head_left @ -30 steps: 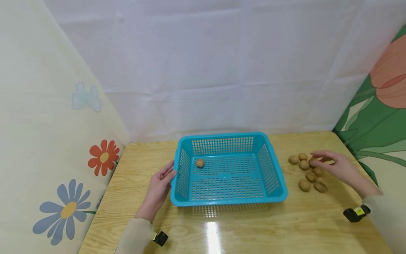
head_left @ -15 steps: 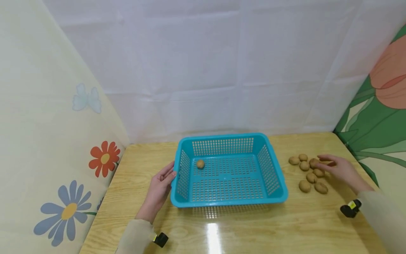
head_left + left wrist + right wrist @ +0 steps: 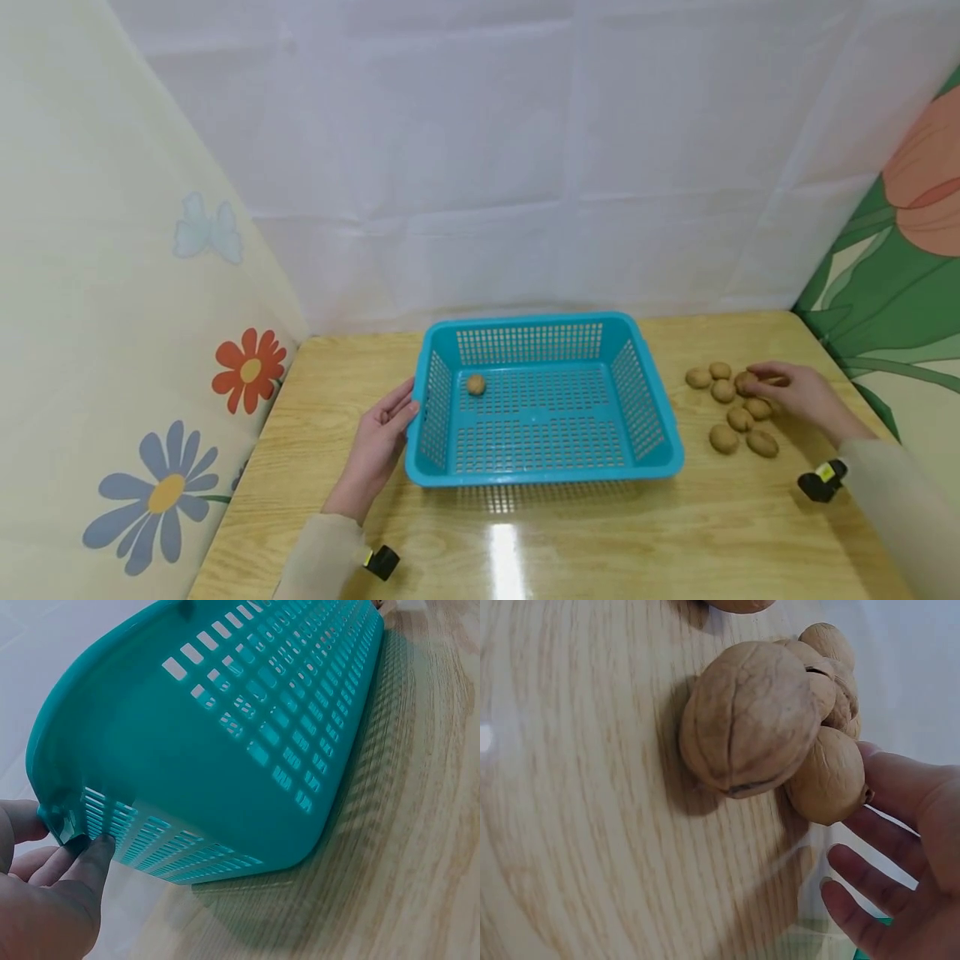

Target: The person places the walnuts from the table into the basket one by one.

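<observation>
A blue-green plastic basket point(image 3: 536, 477) with slotted walls stands on the table, one walnut point(image 3: 476, 384) on its floor near the left. My left hand point(image 3: 377, 440) grips the basket's left rim, thumb over the edge and fingers beneath it, as the left wrist view also shows. Right of the basket lies a loose group of several walnuts point(image 3: 723, 438). My right hand point(image 3: 806, 398) pinches a walnut point(image 3: 745, 382) at the group's far right side between thumb and fingertips. In the right wrist view the fingertips of the right hand point(image 3: 907, 832) are partly hidden behind a nearer walnut point(image 3: 827, 780).
The wooden table point(image 3: 600, 542) reaches back to a white cloth point(image 3: 487, 183). Flower-printed panels point(image 3: 161, 492) flank it on the left and right. A black wrist camera point(image 3: 822, 481) sits by the right sleeve, another point(image 3: 382, 562) by the left.
My right hand has come slightly lower and its thumb and fingers have closed around the far-right walnut. The left hand and the basket have stayed in place.
</observation>
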Demonstrator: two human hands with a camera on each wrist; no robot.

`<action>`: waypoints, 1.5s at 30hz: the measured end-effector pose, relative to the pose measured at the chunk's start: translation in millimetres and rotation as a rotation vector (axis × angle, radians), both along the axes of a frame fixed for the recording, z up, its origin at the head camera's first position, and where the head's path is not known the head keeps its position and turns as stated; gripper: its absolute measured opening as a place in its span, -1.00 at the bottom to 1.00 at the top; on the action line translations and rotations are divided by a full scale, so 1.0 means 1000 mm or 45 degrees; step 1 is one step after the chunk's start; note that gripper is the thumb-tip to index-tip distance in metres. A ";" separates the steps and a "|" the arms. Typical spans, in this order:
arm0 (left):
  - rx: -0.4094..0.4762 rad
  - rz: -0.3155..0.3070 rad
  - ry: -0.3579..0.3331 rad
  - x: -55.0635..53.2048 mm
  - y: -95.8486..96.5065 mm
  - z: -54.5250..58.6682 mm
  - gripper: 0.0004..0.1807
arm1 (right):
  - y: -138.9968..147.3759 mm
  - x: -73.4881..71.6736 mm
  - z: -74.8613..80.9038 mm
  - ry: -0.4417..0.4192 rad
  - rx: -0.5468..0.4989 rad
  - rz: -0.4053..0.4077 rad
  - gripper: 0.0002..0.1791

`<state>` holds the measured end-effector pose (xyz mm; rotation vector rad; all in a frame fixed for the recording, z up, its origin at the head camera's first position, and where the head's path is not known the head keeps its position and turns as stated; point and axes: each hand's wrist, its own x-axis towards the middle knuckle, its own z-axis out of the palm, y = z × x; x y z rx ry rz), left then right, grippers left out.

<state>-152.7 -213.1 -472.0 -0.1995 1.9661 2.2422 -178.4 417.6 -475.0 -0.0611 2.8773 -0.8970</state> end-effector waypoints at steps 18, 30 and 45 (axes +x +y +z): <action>0.007 0.005 -0.036 -0.001 0.000 0.002 -0.42 | -0.021 0.013 0.028 0.157 -0.103 -0.012 -0.41; 0.018 -0.007 -0.032 -0.001 0.000 0.002 -0.41 | -0.070 0.010 0.067 0.154 -0.120 0.082 -0.44; 0.034 -0.001 -0.037 -0.001 -0.001 0.001 -0.43 | -0.130 -0.016 0.091 0.134 -0.178 0.244 -0.43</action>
